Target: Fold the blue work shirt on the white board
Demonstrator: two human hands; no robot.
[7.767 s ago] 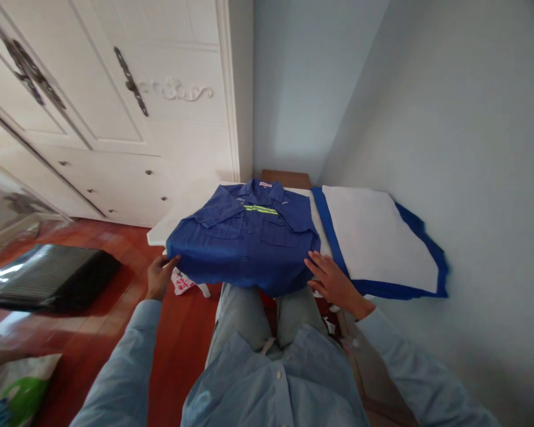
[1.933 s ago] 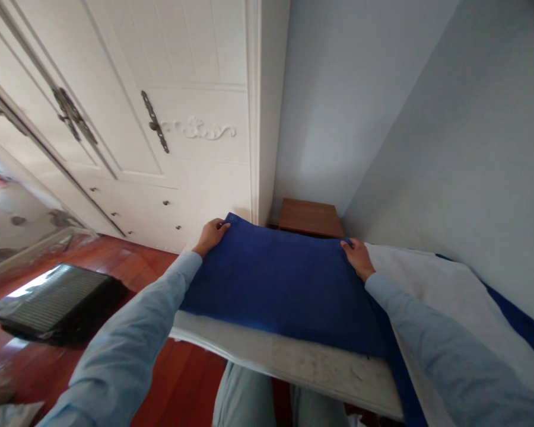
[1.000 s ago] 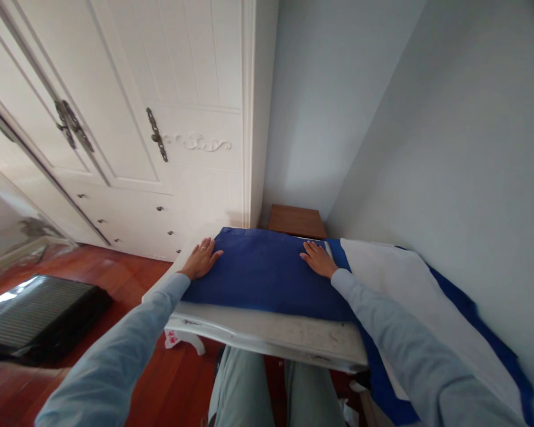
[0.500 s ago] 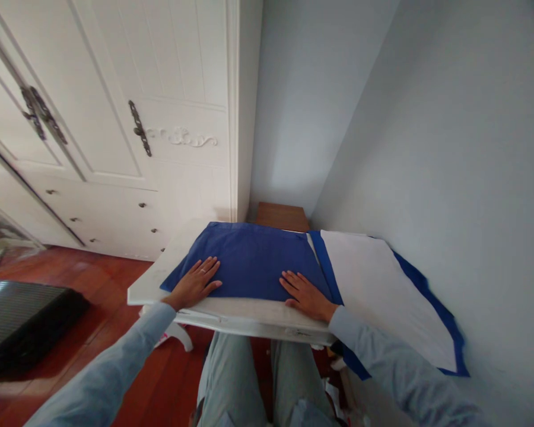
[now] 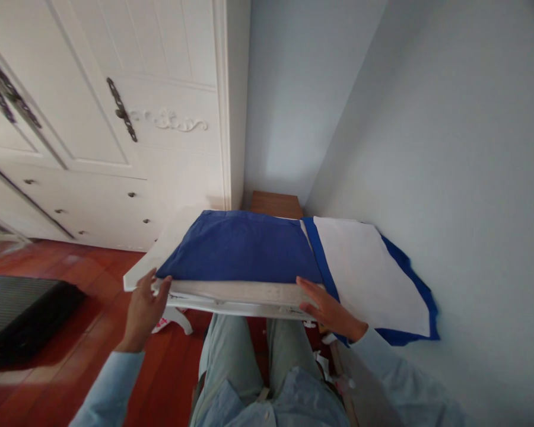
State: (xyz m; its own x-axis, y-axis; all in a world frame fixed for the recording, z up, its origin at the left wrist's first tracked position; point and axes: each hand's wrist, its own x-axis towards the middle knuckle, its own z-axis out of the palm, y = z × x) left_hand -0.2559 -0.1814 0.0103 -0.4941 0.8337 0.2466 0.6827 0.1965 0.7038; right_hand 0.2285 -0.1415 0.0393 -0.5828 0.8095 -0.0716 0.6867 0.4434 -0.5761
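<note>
A piece of dark blue cloth [image 5: 244, 246] lies flat on the white table [image 5: 231, 289], its near edge roughly parallel to the table's front. My left hand [image 5: 146, 308] is at the cloth's near left corner, thumb and fingers apart; whether it touches the corner I cannot tell. Near the cloth's right front edge, my right hand [image 5: 327, 305] has its fingers stretched out, with nothing held. To the right, a white sheet [image 5: 369, 267] rests over more blue cloth [image 5: 409, 338], which shows around its edges and hangs past the table's front edge.
A white wardrobe [image 5: 173, 160] with dark handles stands behind on the left. Behind the table is a brown wooden box-like piece [image 5: 276, 204]. A grey wall [image 5: 471, 178] borders the right side. On the red wood floor lies a black ribbed case [image 5: 26, 314].
Both hands have lifted off the middle of the blue cloth and drawn back toward its near edge, the left one to the corner. The camera view has shifted slightly.
</note>
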